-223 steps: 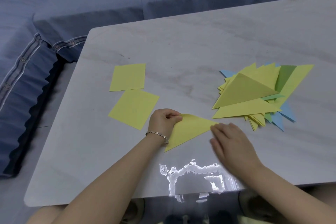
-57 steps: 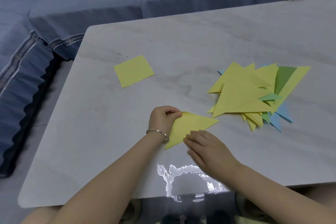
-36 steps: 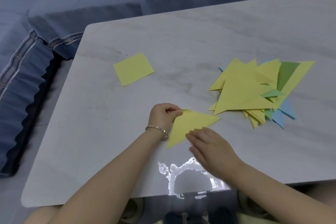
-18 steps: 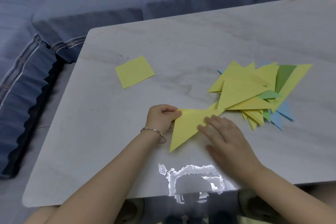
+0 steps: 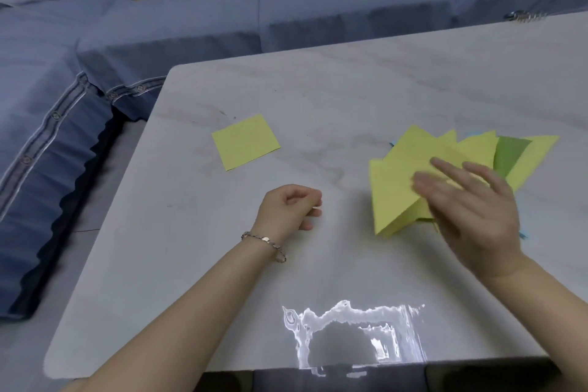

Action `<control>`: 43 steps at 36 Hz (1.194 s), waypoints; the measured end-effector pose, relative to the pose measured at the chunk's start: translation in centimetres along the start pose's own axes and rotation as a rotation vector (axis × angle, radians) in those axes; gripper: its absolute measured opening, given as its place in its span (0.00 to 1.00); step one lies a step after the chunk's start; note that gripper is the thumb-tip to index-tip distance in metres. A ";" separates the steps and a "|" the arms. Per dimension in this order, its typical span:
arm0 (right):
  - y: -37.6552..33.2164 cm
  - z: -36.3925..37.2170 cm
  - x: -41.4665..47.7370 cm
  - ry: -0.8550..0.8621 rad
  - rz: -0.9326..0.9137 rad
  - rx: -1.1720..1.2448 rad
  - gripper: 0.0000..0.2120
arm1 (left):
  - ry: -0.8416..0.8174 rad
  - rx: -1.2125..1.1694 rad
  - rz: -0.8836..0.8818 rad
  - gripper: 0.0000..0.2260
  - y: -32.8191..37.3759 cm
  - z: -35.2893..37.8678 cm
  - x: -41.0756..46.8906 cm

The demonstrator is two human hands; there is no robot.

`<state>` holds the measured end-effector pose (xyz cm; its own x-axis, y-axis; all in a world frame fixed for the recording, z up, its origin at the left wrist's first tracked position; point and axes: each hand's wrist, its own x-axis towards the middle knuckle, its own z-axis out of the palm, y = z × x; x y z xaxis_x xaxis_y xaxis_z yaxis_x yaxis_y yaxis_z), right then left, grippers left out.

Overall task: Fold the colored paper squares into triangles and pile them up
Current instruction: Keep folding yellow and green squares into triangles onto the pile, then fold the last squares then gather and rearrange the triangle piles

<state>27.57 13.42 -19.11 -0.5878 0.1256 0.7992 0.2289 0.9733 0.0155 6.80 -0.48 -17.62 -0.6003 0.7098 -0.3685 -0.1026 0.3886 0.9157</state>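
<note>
A pile of folded triangles (image 5: 521, 156), mostly yellow with green and blue ones beneath, lies at the right of the table. The newest yellow triangle (image 5: 393, 197) lies on the pile's near left side. My right hand (image 5: 471, 204) hovers over the pile with blurred, straight, spread fingers and holds nothing. My left hand (image 5: 288, 210), a bracelet on its wrist, rests on the table left of the pile with its fingers curled and nothing in them. One flat yellow paper square (image 5: 245, 141) lies farther back on the left.
The pale marble table (image 5: 318, 99) ends at a rounded left edge and a near edge with a bright reflection. A blue sofa (image 5: 191, 25) with cushions runs along the far and left sides. A small metal object (image 5: 525, 15) lies at the far right.
My right hand has slid the folded yellow triangle to the right onto the pile. My left hand has let go of it and stayed in place, fingers curled.
</note>
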 end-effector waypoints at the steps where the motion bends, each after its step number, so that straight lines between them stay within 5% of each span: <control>1: 0.9 0.4 -0.4 -0.027 0.056 -0.053 0.09 | 0.070 0.056 0.025 0.03 -0.4 -0.3 0.7; 8: 2.2 4.7 -5.1 -0.571 0.520 -0.273 0.12 | 0.478 0.435 0.019 0.20 -1.6 -4.5 6.8; 17: -1.2 5.6 -3.9 -0.379 0.416 -0.115 0.09 | 0.595 0.621 -0.329 0.32 0.1 -7.6 12.4; 23: -2.4 6.5 -3.7 -0.393 0.382 0.016 0.14 | 0.605 0.431 -0.332 0.30 0.1 -8.2 14.3; 26: -2.8 6.5 -3.2 -0.407 0.393 0.070 0.08 | 0.592 0.367 -0.275 0.10 -0.3 -8.8 14.5; 30: -3.3 6.4 -1.9 -0.403 0.380 0.101 0.07 | 0.588 0.378 -0.136 0.13 -0.6 -8.8 13.4; 36: -3.7 6.3 -0.8 -0.355 0.355 0.116 0.13 | 0.341 0.084 0.065 0.07 1.4 -5.4 6.5; 40: -4.1 6.0 -0.6 -0.382 0.353 0.210 0.41 | 0.070 -0.124 0.040 0.07 2.8 -3.4 -0.4; 43: -5.1 5.2 0.0 -0.359 0.268 0.296 0.37 | -0.073 -0.254 -0.056 0.05 2.6 -2.6 -3.8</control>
<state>22.43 9.49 -22.32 -0.7791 0.3848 0.4948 0.2099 0.9040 -0.3725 6.77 -3.65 -13.41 -0.5299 0.7356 -0.4220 -0.3351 0.2754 0.9010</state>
